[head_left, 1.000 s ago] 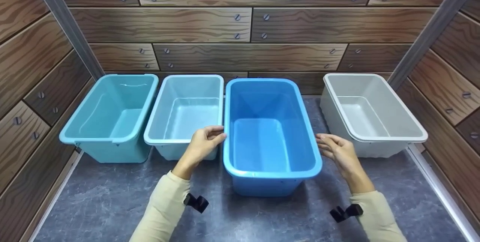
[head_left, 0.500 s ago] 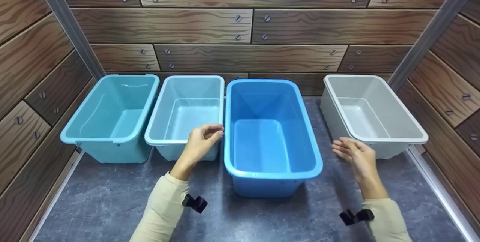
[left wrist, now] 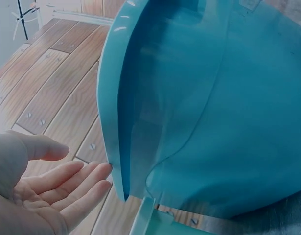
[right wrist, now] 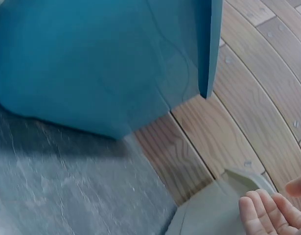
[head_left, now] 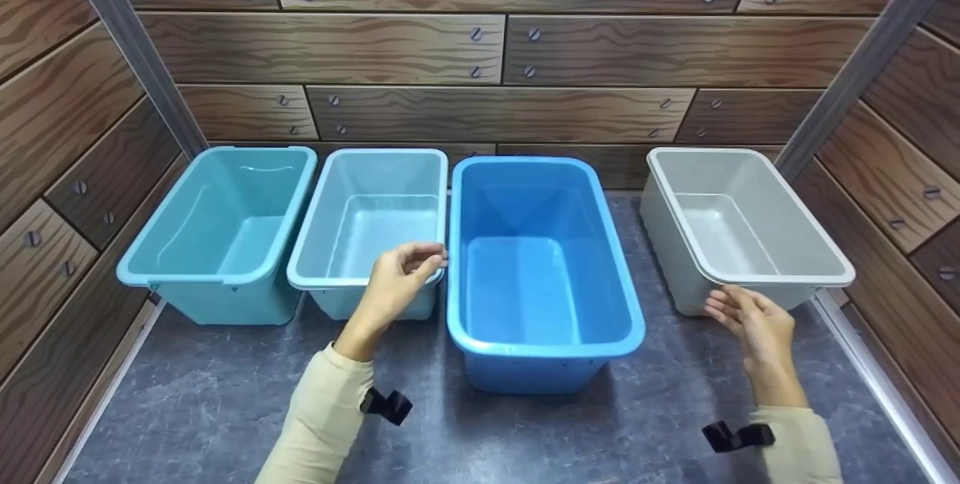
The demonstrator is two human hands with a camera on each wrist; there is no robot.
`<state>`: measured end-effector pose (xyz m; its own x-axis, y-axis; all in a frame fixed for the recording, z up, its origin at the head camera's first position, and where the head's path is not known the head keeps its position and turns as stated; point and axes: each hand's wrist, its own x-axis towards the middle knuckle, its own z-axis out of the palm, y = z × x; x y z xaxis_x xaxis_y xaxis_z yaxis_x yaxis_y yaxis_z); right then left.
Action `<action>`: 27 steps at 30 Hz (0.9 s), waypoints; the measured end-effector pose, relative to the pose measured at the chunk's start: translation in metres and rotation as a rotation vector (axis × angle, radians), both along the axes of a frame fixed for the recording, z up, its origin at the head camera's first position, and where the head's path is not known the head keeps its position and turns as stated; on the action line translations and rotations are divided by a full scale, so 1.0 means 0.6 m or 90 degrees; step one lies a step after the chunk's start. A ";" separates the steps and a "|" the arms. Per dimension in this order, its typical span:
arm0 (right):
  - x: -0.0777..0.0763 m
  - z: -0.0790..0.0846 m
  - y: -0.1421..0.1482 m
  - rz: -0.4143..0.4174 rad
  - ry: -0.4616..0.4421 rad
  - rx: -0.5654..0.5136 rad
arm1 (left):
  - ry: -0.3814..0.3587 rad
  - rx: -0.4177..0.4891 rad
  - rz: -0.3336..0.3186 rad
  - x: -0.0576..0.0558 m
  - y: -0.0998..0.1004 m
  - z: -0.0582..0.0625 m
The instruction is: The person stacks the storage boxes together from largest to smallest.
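Note:
A large deep-blue plastic bin (head_left: 536, 374) stands in the middle of the floor, hollow and open at the top. By its left rim is my left hand (head_left: 396, 281), over the front right corner of the pale-blue bin (head_left: 352, 302). In the left wrist view, the left hand's fingers (left wrist: 77, 188) are loosely extended, with the tips at the blue rim; whether they touch it I cannot tell. My right hand (head_left: 763, 330) holds nothing, its fingers relaxed beside the front of the grey bin (head_left: 675, 244). The right wrist view shows those fingertips near the grey rim (right wrist: 248, 178).
At the far left stands a teal bin (head_left: 240, 302), close beside the pale-blue one. A gap of dark marbled floor (head_left: 628, 225) separates the blue and grey bins. Wood-patterned walls (head_left: 480, 49) and metal corner posts (head_left: 862, 56) enclose the space.
My right hand has moved away from the blue bin's right rim, rightward to the front of the grey bin. The left hand has shifted slightly left and up. The bins stay in place.

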<state>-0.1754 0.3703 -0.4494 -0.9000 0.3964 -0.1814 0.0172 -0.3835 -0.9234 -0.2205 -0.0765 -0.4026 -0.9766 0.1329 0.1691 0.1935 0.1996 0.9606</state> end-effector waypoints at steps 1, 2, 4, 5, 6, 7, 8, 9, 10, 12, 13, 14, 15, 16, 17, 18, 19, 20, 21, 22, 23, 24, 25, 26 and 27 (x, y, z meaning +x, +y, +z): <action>-0.001 -0.001 0.004 -0.007 -0.006 -0.007 | 0.002 -0.002 0.000 0.001 0.000 0.001; -0.001 -0.002 0.008 -0.015 -0.013 -0.013 | 0.004 -0.005 0.000 0.001 0.000 0.002; -0.002 -0.003 0.015 -0.033 -0.026 -0.025 | 0.006 -0.009 -0.002 0.001 -0.001 0.002; -0.003 -0.004 0.019 -0.042 -0.032 -0.028 | 0.007 -0.012 -0.004 0.002 -0.001 0.002; -0.003 -0.005 0.022 -0.051 -0.039 -0.031 | 0.008 -0.014 -0.005 0.002 -0.001 0.002; -0.004 -0.005 0.026 -0.060 -0.045 -0.035 | 0.009 -0.016 -0.007 0.002 -0.001 0.002; -0.004 -0.006 0.028 -0.067 -0.050 -0.033 | 0.010 -0.018 -0.008 0.003 -0.001 0.003; -0.004 -0.007 0.031 -0.077 -0.054 -0.038 | 0.011 -0.020 -0.010 0.003 -0.001 0.003; -0.005 -0.008 0.033 -0.087 -0.058 -0.041 | 0.013 -0.023 -0.011 0.004 -0.001 0.004; -0.006 -0.010 0.036 -0.107 -0.066 -0.048 | 0.014 -0.025 -0.013 0.006 0.000 0.006; -0.007 -0.010 0.038 -0.118 -0.070 -0.052 | 0.011 -0.025 -0.014 0.006 0.001 0.008; -0.007 -0.011 0.039 -0.129 -0.072 -0.053 | 0.009 -0.025 -0.016 0.007 0.002 0.009; -0.006 -0.012 0.041 -0.140 -0.073 -0.052 | 0.007 -0.024 -0.018 0.008 0.002 0.011; -0.006 -0.012 0.042 -0.152 -0.073 -0.051 | 0.010 -0.025 -0.019 0.008 0.003 0.012; -0.006 -0.012 0.044 -0.165 -0.072 -0.052 | 0.009 -0.023 -0.021 0.009 0.004 0.013; -0.006 -0.012 0.045 -0.179 -0.069 -0.053 | 0.009 -0.022 -0.024 0.010 0.005 0.015; -0.006 -0.013 0.047 -0.191 -0.063 -0.051 | 0.008 -0.019 -0.027 0.010 0.006 0.016; -0.005 -0.013 0.048 -0.202 -0.058 -0.047 | 0.010 -0.018 -0.031 0.011 0.007 0.017; -0.005 -0.014 0.050 -0.214 -0.054 -0.048 | 0.012 -0.016 -0.035 0.012 0.008 0.018; -0.006 -0.015 0.051 -0.224 -0.051 -0.053 | 0.015 -0.014 -0.039 0.012 0.009 0.019; -0.006 -0.016 0.052 -0.231 -0.049 -0.053 | 0.018 -0.013 -0.044 0.013 0.009 0.020; -0.006 -0.017 0.053 -0.235 -0.049 -0.050 | 0.018 -0.012 -0.049 0.014 0.009 0.020; -0.006 -0.017 0.054 -0.236 -0.050 -0.047 | 0.019 -0.011 -0.053 0.014 0.009 0.021; -0.006 -0.018 0.054 -0.238 -0.053 -0.046 | 0.019 -0.010 -0.055 0.015 0.009 0.021; -0.006 -0.018 0.055 -0.239 -0.058 -0.045 | 0.019 -0.010 -0.058 0.015 0.010 0.022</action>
<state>-0.1790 0.4031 -0.4602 -0.6733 0.6792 -0.2923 -0.0560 -0.4410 -0.8958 -0.2113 -0.0708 -0.3894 -0.9551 0.2234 0.1946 0.2394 0.1949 0.9512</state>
